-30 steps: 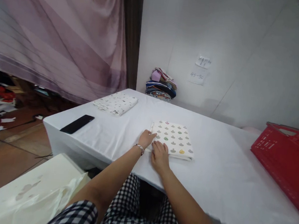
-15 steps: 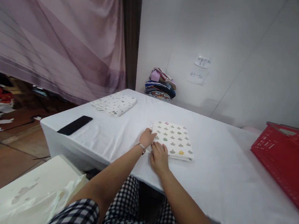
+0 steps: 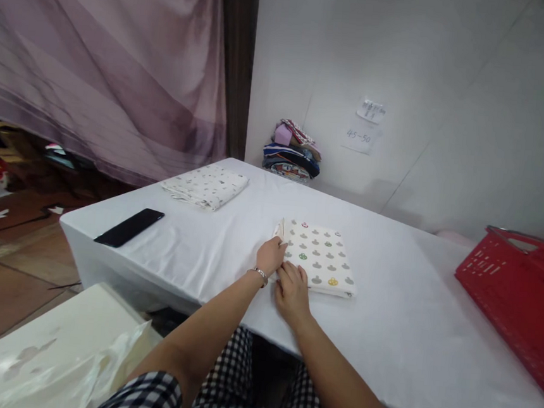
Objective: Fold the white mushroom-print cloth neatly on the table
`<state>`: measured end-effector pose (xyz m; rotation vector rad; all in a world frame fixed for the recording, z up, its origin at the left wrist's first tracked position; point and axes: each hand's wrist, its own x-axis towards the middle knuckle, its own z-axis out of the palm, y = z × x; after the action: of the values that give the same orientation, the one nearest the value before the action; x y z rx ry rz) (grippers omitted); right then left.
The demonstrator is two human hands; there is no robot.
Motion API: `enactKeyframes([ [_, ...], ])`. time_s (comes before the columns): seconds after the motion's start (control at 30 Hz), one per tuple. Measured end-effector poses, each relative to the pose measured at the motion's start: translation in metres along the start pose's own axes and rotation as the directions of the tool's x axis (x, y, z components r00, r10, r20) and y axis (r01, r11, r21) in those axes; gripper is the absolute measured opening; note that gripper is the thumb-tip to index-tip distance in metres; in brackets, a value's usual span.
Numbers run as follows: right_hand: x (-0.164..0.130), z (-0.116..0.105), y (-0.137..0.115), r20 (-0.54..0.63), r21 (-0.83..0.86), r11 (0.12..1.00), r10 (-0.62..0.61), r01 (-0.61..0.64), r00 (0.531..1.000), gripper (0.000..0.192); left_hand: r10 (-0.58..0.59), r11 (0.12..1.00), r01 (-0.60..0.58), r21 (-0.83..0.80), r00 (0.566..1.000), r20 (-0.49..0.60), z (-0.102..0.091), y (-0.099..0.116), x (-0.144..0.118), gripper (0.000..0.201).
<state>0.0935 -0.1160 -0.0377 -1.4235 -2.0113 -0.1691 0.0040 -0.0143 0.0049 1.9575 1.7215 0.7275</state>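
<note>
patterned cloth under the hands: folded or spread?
Folded. The patterned cloth lies as a compact rectangle with stacked layers showing along its near edge.

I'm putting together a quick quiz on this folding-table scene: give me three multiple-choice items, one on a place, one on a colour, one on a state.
1. Where does the black phone lie?
A. near the table's left corner
B. in the basket
C. on the patterned cloth

2. What colour is the plastic basket on the right?
A. blue
B. red
C. green

3. How is the white cloth with small printed shapes under the hands?
A. hanging
B. crumpled
C. folded flat

Answers:
1 A: the black phone lies on the white table by its left corner.
2 B: the plastic basket is red.
3 C: the white cloth lies folded, left hand and right hand at its edge.
</note>
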Motion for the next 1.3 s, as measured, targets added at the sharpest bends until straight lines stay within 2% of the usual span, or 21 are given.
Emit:
enactKeyframes([
  [0.13,-0.001,0.001,0.002,-0.010,-0.022,1.000,-0.017,0.017,1.000,0.039,-0.112,0.989,0.115,-0.090,0.993,0.037,-0.002,-0.008,0.006,0.021],
  [0.3,-0.001,0.001,0.001,-0.004,-0.030,0.999,-0.011,0.011,1.000,0.040,-0.148,0.979,0.154,-0.136,0.987,0.056,-0.002,-0.012,0.011,0.019],
  [0.4,0.000,-0.001,-0.001,-0.007,-0.021,1.000,0.004,-0.004,1.000,0.040,-0.169,0.973,0.180,-0.145,0.982,0.088,-0.003,-0.013,0.017,0.024],
  [0.6,0.003,-0.006,-0.005,0.045,-0.008,0.999,0.046,-0.046,0.998,0.041,-0.147,0.988,0.152,-0.017,0.974,0.171,-0.007,-0.013,0.030,0.031],
  [0.77,0.006,-0.009,-0.007,0.061,-0.011,0.998,0.058,-0.057,0.996,0.041,-0.102,0.989,0.078,0.121,0.974,0.203,-0.010,-0.009,0.030,0.035],
  [0.9,0.006,-0.008,-0.006,0.070,-0.027,0.998,0.057,-0.055,0.996,0.042,-0.077,0.993,0.064,0.101,0.988,0.135,-0.009,-0.008,0.028,0.031],
  [1.0,0.005,-0.007,-0.005,0.064,-0.024,0.999,0.045,-0.043,0.997,0.045,-0.103,0.993,0.095,0.076,0.989,0.110,-0.007,-0.011,0.027,0.031],
  [1.2,0.004,-0.015,-0.001,0.130,0.000,1.000,0.007,-0.007,0.991,0.046,-0.113,0.986,0.095,0.137,0.985,0.131,-0.004,-0.019,0.030,0.036],
  [1.3,0.001,-0.028,0.009,0.124,0.005,0.998,0.057,-0.058,0.991,0.037,-0.116,0.986,0.095,0.135,0.981,0.155,-0.003,-0.022,0.034,0.036],
])
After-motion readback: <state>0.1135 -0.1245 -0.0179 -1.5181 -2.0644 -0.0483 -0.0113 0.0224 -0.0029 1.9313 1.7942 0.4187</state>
